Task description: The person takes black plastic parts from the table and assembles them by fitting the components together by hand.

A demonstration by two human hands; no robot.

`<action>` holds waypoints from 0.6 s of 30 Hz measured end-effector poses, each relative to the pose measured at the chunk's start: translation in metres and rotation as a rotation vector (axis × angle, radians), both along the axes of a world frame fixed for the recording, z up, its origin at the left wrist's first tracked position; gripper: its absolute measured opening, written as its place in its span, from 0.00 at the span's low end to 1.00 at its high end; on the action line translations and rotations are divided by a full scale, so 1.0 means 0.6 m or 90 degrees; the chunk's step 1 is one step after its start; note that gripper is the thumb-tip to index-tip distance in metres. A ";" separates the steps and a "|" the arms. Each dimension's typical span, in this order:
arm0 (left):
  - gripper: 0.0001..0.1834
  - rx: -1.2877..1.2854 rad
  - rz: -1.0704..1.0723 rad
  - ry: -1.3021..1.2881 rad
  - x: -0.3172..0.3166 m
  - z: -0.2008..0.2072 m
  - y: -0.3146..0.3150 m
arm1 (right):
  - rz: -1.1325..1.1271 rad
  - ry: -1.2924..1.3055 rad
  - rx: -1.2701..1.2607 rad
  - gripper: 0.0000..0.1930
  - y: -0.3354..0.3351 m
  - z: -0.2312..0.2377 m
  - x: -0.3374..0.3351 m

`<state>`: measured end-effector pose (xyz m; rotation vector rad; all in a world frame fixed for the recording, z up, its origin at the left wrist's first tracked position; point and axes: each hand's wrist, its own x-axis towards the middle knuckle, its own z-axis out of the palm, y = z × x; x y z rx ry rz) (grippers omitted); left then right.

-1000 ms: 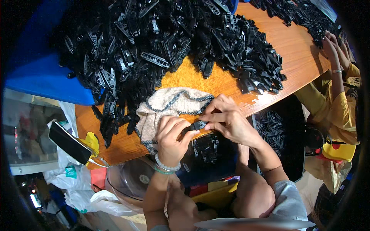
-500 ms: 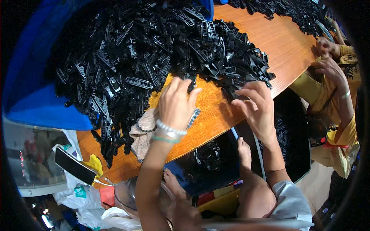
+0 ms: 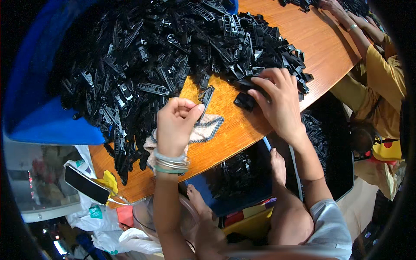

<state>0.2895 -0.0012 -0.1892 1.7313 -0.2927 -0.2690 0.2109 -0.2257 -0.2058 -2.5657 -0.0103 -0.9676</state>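
Observation:
Between the thumb and fingers of my left hand (image 3: 175,123) is a narrow, dark plastic part (image 3: 207,103), tilted upward over the table. My right hand (image 3: 279,99) reaches over the right edge of the heap, its thumb and fingers bent but apart. Close to its thumb lies a chunky black plastic piece (image 3: 245,100); whether the fingertips touch parts behind it is hard to see. A large heap of black plastic parts (image 3: 147,56) spreads in front of both hands. Under my left hand lies a pale cloth with a dark patterned edge (image 3: 212,130).
The heap rests on a wooden table (image 3: 303,39) beside a blue bin (image 3: 56,121). A phone (image 3: 86,184) stands at the left. Below the table are bins of black parts (image 3: 236,173). At the right a co-worker in yellow (image 3: 377,78) reaches toward another pile (image 3: 299,3).
My left hand has drawn back from the heap with a narrow dark part in its fingers. My right hand has moved up and left onto the parts. The co-worker's arms have reached farther away.

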 end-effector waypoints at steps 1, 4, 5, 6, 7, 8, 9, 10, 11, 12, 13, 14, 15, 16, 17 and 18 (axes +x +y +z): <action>0.05 0.024 -0.027 0.076 -0.002 0.020 0.010 | 0.006 0.037 0.008 0.12 -0.001 0.000 0.011; 0.07 -0.163 -0.095 0.260 -0.002 0.007 0.034 | 0.015 0.096 -0.052 0.11 -0.010 0.001 0.027; 0.08 -0.204 -0.106 0.270 -0.007 0.001 0.038 | 0.024 0.111 -0.056 0.11 -0.012 0.006 0.029; 0.08 -0.206 -0.100 0.273 -0.012 0.000 0.044 | 0.027 0.111 -0.065 0.10 -0.014 0.008 0.030; 0.08 -0.236 -0.104 0.305 -0.016 0.004 0.047 | 0.028 0.121 -0.080 0.10 -0.013 0.013 0.033; 0.08 -0.265 -0.107 0.337 -0.021 0.009 0.049 | 0.029 0.131 -0.095 0.10 -0.010 0.016 0.034; 0.12 -0.236 -0.053 0.338 -0.032 0.014 0.047 | 0.039 0.137 -0.094 0.10 -0.007 0.013 0.034; 0.12 -0.236 -0.034 0.339 -0.041 0.015 0.062 | 0.042 0.115 -0.090 0.10 -0.002 0.011 0.036; 0.14 -0.257 -0.052 0.346 -0.052 0.015 0.083 | 0.050 0.097 -0.082 0.10 0.002 0.007 0.038; 0.17 -0.278 -0.066 0.353 -0.065 0.015 0.106 | 0.054 0.069 -0.083 0.11 -0.001 0.000 0.037; 0.13 -0.303 -0.030 0.355 -0.087 0.010 0.142 | 0.079 0.043 -0.063 0.10 0.002 -0.006 0.035; 0.10 -0.329 -0.003 0.359 -0.115 0.010 0.171 | 0.092 0.018 -0.045 0.10 -0.002 0.000 0.027; 0.11 -0.334 0.105 0.345 -0.156 0.019 0.195 | 0.132 0.003 0.033 0.10 -0.007 0.006 0.018; 0.12 -0.341 0.202 0.343 -0.191 0.012 0.219 | 0.157 0.001 0.104 0.09 -0.012 0.005 0.003; 0.13 -0.375 0.225 0.298 -0.224 0.007 0.252 | 0.168 0.043 0.188 0.10 -0.013 0.015 -0.010; 0.13 -0.413 0.237 0.255 -0.255 -0.013 0.290 | 0.167 0.087 0.263 0.10 -0.018 0.028 -0.028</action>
